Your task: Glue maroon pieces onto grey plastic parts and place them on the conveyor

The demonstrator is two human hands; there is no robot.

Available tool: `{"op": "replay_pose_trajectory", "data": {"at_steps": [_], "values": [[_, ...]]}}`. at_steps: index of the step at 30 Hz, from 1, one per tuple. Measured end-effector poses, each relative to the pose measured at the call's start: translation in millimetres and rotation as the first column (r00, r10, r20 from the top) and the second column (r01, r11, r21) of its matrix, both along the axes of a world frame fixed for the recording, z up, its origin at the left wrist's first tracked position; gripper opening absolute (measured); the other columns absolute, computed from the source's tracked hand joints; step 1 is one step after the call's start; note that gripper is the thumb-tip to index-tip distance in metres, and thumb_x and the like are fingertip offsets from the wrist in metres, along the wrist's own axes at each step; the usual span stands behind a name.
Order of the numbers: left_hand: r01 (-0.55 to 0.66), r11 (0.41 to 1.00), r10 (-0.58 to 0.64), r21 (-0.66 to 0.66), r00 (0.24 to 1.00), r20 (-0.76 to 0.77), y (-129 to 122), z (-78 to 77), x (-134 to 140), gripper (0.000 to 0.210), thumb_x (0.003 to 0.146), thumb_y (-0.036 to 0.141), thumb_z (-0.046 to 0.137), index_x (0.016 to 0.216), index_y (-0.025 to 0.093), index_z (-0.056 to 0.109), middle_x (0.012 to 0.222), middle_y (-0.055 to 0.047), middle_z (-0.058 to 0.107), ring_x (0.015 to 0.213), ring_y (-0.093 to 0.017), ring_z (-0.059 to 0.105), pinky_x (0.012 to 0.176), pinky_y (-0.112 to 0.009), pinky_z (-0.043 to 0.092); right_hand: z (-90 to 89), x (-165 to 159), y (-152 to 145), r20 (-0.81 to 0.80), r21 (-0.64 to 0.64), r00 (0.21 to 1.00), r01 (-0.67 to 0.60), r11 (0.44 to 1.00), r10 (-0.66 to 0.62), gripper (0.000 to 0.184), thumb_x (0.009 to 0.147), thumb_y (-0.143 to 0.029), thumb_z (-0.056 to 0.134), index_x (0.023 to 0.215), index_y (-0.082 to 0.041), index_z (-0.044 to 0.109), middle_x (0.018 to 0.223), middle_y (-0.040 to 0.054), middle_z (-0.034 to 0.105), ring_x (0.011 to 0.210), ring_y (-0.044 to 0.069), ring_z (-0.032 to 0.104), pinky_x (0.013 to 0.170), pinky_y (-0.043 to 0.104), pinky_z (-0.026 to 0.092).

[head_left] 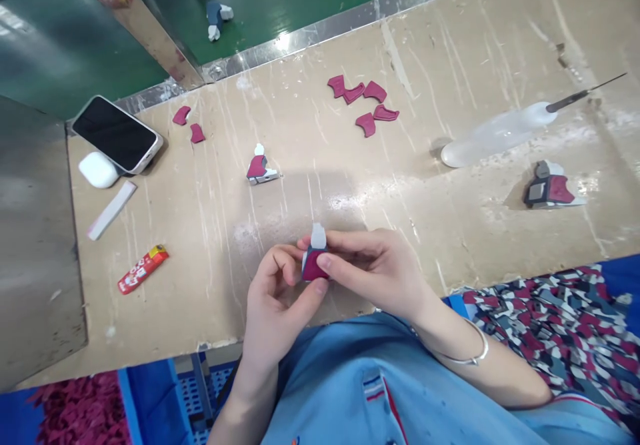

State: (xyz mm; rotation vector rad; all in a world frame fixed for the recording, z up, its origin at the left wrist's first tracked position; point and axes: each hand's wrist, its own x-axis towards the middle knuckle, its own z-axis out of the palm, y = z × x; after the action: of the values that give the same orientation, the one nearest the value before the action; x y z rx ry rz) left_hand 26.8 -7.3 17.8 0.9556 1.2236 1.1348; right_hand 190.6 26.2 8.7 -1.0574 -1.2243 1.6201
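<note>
Near the table's front edge, a small plastic part (311, 266) in dark red, grey and white is held between both hands, its pale tip pointing away from me. My left hand (280, 291) grips it from the left, thumb at its lower edge. From the right, my right hand (373, 265) presses its thumb on the dark red face. Fingers hide the part's sides and underside. A similar red, white and grey part (258, 167) stands farther off to the left. Another such part (551, 186) lies at the right.
Loose dark red pieces (375, 91) lie at the back, with two more (197, 133) leftward. A phone (117, 131), white case (99, 169) and red wrapper (143, 269) are left. A needle-tipped bottle (495, 137) lies right. Bins of parts (555, 325) and red pieces (80, 411) sit below.
</note>
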Motion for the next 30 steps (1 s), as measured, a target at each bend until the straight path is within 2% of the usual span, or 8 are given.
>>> {"op": "replay_pose_trajectory", "data": {"at_steps": [3,7,9,13,22,26,30], "values": [[0.074,0.997,-0.074,0.01,0.996,-0.051,5,1.6,1,0.039,0.082,0.008,0.08,0.072,0.02,0.045,0.071,0.007,0.055,0.066,-0.006,0.052,0.062,-0.008,0.046,0.5,7,3,0.087,0.124,0.992,-0.105,0.987,0.095,0.024,0.101,-0.032,0.07,0.084,-0.022,0.083,0.081,0.0031,0.081,0.085,0.021,0.081,0.072,0.027,0.066],[0.131,0.989,-0.137,-0.061,0.986,-0.094,8,6.7,-1,0.04,0.08,0.011,0.079,0.072,0.022,0.041,0.065,0.009,0.049,0.057,-0.006,0.041,0.053,-0.01,0.04,-1.6,15,8,0.084,0.221,0.986,-0.159,0.962,0.143,0.017,0.102,-0.028,0.071,0.098,-0.022,0.087,0.121,0.0101,0.084,0.122,0.026,0.078,0.088,0.03,0.067],[0.14,0.987,-0.149,-0.083,0.982,-0.116,11,8.6,-2,0.041,0.077,0.013,0.079,0.072,0.022,0.04,0.065,0.008,0.049,0.058,-0.007,0.042,0.053,-0.012,0.041,-3.3,16,11,0.049,0.201,0.982,-0.19,0.961,0.184,0.017,0.102,-0.027,0.072,0.101,-0.022,0.087,0.126,0.0097,0.083,0.119,0.024,0.079,0.092,0.032,0.067],[0.182,0.978,-0.195,-0.106,0.971,-0.136,15,9.6,-3,0.04,0.072,0.013,0.079,0.069,0.022,0.039,0.066,0.007,0.05,0.061,-0.008,0.045,0.054,-0.014,0.044,-4.3,17,14,-0.001,0.145,0.963,-0.265,0.953,0.268,0.019,0.103,-0.027,0.069,0.106,-0.024,0.088,0.119,0.005,0.084,0.104,0.02,0.08,0.09,0.031,0.066],[0.228,0.962,-0.242,-0.15,0.967,-0.083,18,9.7,-6,0.042,0.072,0.016,0.079,0.068,0.022,0.038,0.067,0.006,0.05,0.061,-0.009,0.049,0.054,-0.016,0.048,-3.5,16,15,0.014,0.119,0.953,-0.303,0.946,0.303,0.02,0.103,-0.027,0.068,0.105,-0.024,0.088,0.116,0.0054,0.083,0.102,0.02,0.079,0.087,0.03,0.065],[0.193,0.961,-0.217,-0.199,0.97,-0.108,19,10.2,-1,0.043,0.068,0.019,0.079,0.067,0.023,0.036,0.066,0.007,0.046,0.058,-0.008,0.044,0.05,-0.016,0.043,-3.7,15,14,0.015,0.107,0.953,-0.302,0.947,0.302,0.021,0.102,-0.026,0.068,0.106,-0.023,0.088,0.122,0.006,0.083,0.103,0.02,0.079,0.086,0.029,0.065],[0.134,0.972,-0.163,-0.191,0.976,-0.147,18,10.5,3,0.04,0.065,0.019,0.077,0.068,0.023,0.037,0.064,0.008,0.04,0.056,-0.007,0.036,0.047,-0.014,0.035,-6.2,11,12,0.012,0.117,0.964,-0.267,0.957,0.267,0.021,0.101,-0.023,0.068,0.106,-0.025,0.089,0.126,0.0052,0.083,0.104,0.02,0.08,0.087,0.03,0.067]]}}
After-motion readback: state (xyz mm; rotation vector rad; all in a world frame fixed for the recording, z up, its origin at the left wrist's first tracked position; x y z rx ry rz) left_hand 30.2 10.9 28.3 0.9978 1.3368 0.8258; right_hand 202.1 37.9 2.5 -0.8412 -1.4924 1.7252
